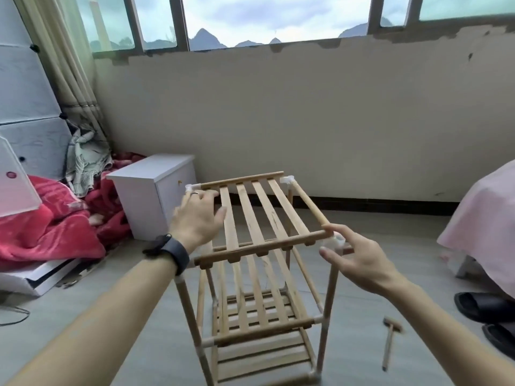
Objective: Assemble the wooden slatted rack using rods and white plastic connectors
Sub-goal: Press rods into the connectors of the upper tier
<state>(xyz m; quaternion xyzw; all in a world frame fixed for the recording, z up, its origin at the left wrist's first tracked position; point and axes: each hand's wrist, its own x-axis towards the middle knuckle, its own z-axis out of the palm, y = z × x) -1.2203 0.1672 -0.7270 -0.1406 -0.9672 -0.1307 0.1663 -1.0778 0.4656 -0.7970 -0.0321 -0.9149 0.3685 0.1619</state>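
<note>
Three slatted tiers now make up the rack (pixel 250 291), which stands on the floor (pixel 362 358) in the middle of the view, and the step in hand looks to be the seating of the top shelf (pixel 259 213). That shelf lies tilted on the frame rather than locked in. The left end of its near rail (pixel 264 247) hangs free above the near-left connector (pixel 180 280), and the right end of its far rail (pixel 276 174) sticks out just above the far-right connector (pixel 287 180). The next move probably calls for lining each rail end up with its socket and pressing it home, one corner at a time, while the frame is kept from racking. The left hand (pixel 195 215) lies flat and spread on the far-left slats, fingers straight and gripping nothing. The right hand (pixel 359 260) reaches to the near-right connector (pixel 334 242) with forefinger and thumb extended above and below it. The connector is blurred there, so the hand seems to touch it loosely rather than clamp it. A small wooden mallet (pixel 390 339) lies on the floor to the right of the rack. A white cabinet (pixel 156 196) and a red blanket (pixel 55 229) lie to the left, and dark slippers (pixel 485 307) at the far right.
</note>
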